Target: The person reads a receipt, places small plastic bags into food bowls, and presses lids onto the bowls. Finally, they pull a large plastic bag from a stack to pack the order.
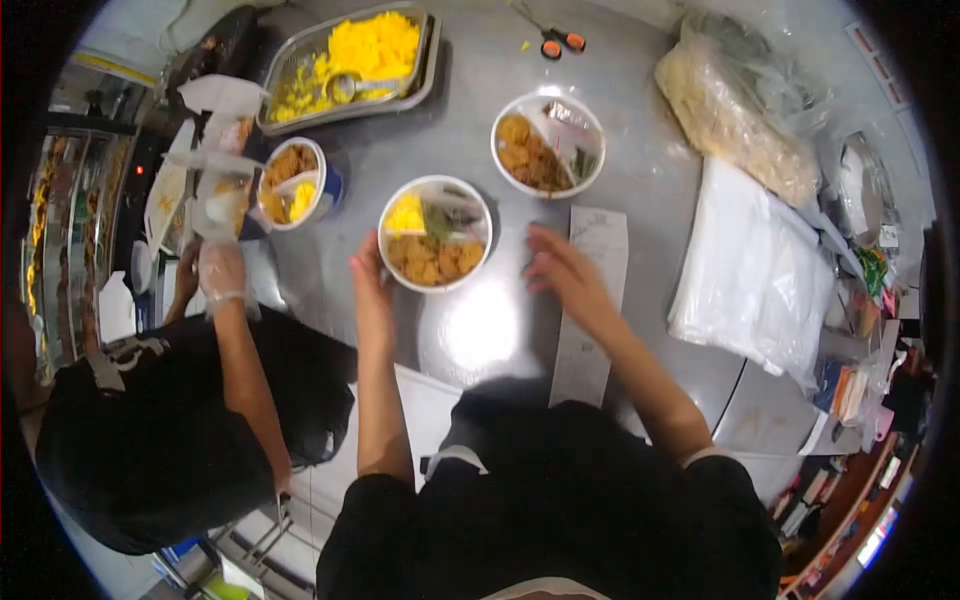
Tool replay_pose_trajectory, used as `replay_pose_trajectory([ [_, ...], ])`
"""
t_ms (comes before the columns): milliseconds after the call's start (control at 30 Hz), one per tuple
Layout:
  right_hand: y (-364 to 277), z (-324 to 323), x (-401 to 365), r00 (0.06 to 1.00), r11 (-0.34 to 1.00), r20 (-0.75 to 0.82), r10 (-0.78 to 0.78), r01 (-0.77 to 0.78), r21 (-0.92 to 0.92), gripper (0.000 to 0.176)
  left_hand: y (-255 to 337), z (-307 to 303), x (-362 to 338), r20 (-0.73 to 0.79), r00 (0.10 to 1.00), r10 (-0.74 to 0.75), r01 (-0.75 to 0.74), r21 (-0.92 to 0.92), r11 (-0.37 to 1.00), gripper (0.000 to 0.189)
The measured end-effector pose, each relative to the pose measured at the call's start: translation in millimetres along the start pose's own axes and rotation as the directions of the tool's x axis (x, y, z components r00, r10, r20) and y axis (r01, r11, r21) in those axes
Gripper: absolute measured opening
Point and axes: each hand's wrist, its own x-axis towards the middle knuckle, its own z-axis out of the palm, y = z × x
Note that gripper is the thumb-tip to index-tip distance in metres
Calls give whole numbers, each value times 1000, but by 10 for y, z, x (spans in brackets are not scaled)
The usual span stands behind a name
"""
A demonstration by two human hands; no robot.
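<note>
A white round bowl (436,234) with yellow food, brown fried pieces and small packets stands on the steel table in front of me. My left hand (370,283) is at its left rim, fingers apart; whether it touches the bowl is hard to tell. To the right of that bowl my right hand (562,268) hovers with spread, slightly blurred fingers and nothing in them. Farther back is a second bowl (548,146) with brown pieces and packets. A long printed paper strip (590,320) lies under my right forearm.
A co-worker's gloved hand (222,273) is at the left, near a third bowl (292,184). Behind are a tray of yellow food (350,65) and scissors (556,42). White plastic bags (745,270) and a filled clear bag (735,125) lie at the right.
</note>
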Motion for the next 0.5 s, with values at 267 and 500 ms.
replay_pose_trajectory([
  [267, -769, -421, -58, 899, 807, -58, -434, 359, -469, 34, -3, -15, -154, -248, 853, 459, -280, 525, 804, 51],
  [500, -1652, -2995, -838, 165, 698, -680, -714, 248, -672, 15, 133, 751, -722, 745, 667, 29, -713, 626, 316, 38],
])
